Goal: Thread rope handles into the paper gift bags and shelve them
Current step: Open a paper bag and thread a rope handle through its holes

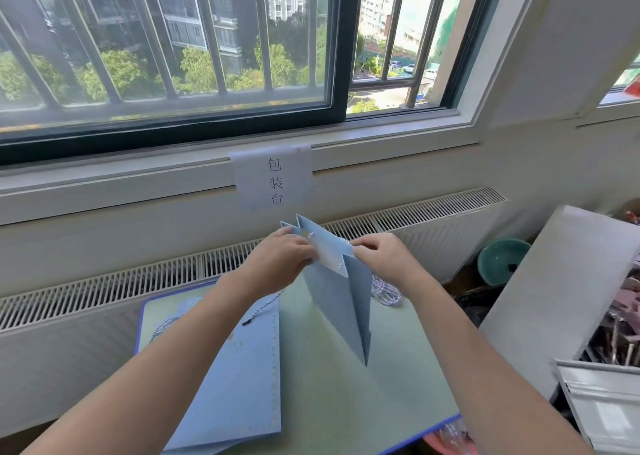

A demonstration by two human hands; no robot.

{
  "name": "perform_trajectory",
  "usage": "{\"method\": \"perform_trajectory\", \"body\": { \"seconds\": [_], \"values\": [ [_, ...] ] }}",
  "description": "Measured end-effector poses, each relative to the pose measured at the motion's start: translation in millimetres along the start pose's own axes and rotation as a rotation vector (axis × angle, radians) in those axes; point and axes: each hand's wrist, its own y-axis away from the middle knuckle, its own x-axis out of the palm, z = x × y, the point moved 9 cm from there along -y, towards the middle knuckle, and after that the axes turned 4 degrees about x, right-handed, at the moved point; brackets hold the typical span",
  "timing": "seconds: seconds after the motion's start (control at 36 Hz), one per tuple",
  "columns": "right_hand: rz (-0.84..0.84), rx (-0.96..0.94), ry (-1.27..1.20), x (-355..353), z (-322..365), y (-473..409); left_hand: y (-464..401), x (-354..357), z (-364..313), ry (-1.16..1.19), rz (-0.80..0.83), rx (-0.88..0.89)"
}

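Head view of a table (398, 402) topped with a pale green, blue-edged surface, set below a barred window (173, 56). A light blue paper gift bag (341, 302) stands upright near the middle of the table, its mouth raised toward the window. The left hand (280, 264) grasps the bag's upper rim on the left, fingers curled over the paper; the right hand (384, 257) pinches the rim on the right, where a white-and-blue rope handle (341, 243) meets the edge. A second, flat bag (239, 378) lies on the table to the left, partly under the left forearm, with a twisted rope (263, 307) across its top. A loose coil of rope (386, 290) lies just behind the right wrist. A paper sign (273, 180) hangs from the sill; a teal bowl (502, 260) sits to the right, off the table.
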Motion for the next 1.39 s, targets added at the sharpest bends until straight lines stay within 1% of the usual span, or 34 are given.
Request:
{"method": "perform_trajectory", "body": {
  "seconds": [0.06, 0.11, 0.17, 0.22, 0.31, 0.36, 0.39, 0.42, 0.44, 0.53, 0.56, 0.61, 0.69, 0.86, 1.0, 1.17, 1.22, 1.25, 1.33, 1.39],
  "values": [
    [-0.034, -0.006, -0.100, -7.6, 2.2, -2.2, -4.2, -12.2, -4.1, 0.002, -0.050, -0.055],
    [-0.066, -0.011, -0.188, -11.9, -0.9, -5.1, -8.7, -16.2, -5.4, 0.018, -0.049, -0.138],
    [-0.101, -0.043, -0.195, -14.7, -2.0, -6.1, -12.1, -13.5, -2.9, 0.021, -0.020, -0.217],
    [-0.165, -0.081, -0.149, -17.5, -3.4, -6.2, -13.6, -9.3, 0.5, 0.043, 0.005, -0.277],
    [-0.384, -0.187, 0.036, -26.4, 1.6, 0.9, -11.8, -2.4, 4.7, 0.087, 0.024, -0.344],
    [-0.496, -0.274, 0.153, -24.0, 7.7, 8.4, -8.9, 0.4, 8.0, 0.187, 0.007, -0.400],
    [-0.506, -0.307, 0.181, -18.8, 10.8, 11.7, -7.8, 1.8, 10.4, 0.249, -0.003, -0.431],
    [-0.472, -0.323, 0.196, -9.8, 12.6, 13.4, -6.8, 2.6, 12.9, 0.310, -0.018, -0.465],
    [-0.399, -0.323, 0.205, 3.2, 12.7, 13.6, -5.7, 3.0, 15.4, 0.365, -0.034, -0.504],
    [-0.120, -0.261, 0.252, 48.9, 7.1, 15.7, -0.3, 6.0, 23.9, 0.471, -0.070, -0.624],
    [-0.058, -0.246, 0.273, 61.2, 4.3, 17.5, 1.8, 7.9, 26.7, 0.494, -0.078, -0.654],
    [0.010, -0.242, 0.328, 79.0, -0.7, 21.6, 5.5, 12.2, 31.3, 0.553, -0.086, -0.699],
    [0.000, -0.277, 0.384, 90.7, -1.2, 23.5, 11.6, 17.5, 37.2, 0.633, -0.093, -0.755],
    [-0.009, -0.295, 0.383, 100.0, -1.3, 19.9, 26.8, 29.4, 51.2, 0.706, -0.107, -0.860],
    [-0.063, -0.205, 0.514, 86.1, -21.5, 5.6, 38.5, 35.8, 60.9, 0.716, -0.077, -0.902],
    [-0.121, -0.056, 0.558, 56.8, -50.3, -13.1, 54.5, 46.8, 67.4, 0.752, -0.011, -0.950],
    [-0.134, 0.014, 0.453, 49.1, -60.3, -17.9, 56.2, 50.3, 65.4, 0.748, 0.012, -0.943],
    [-0.128, 0.046, 0.328, 47.0, -64.6, -19.5, 56.7, 51.6, 64.3, 0.741, 0.025, -0.939],
    [-0.105, 0.178, -0.259, 44.5, -76.3, -20.6, 57.0, 56.1, 61.5, 0.725, 0.071, -0.927],
    [-0.128, 0.254, -0.587, 41.9, -81.0, -20.9, 56.3, 58.3, 59.9, 0.717, 0.097, -0.911]
  ]
}}
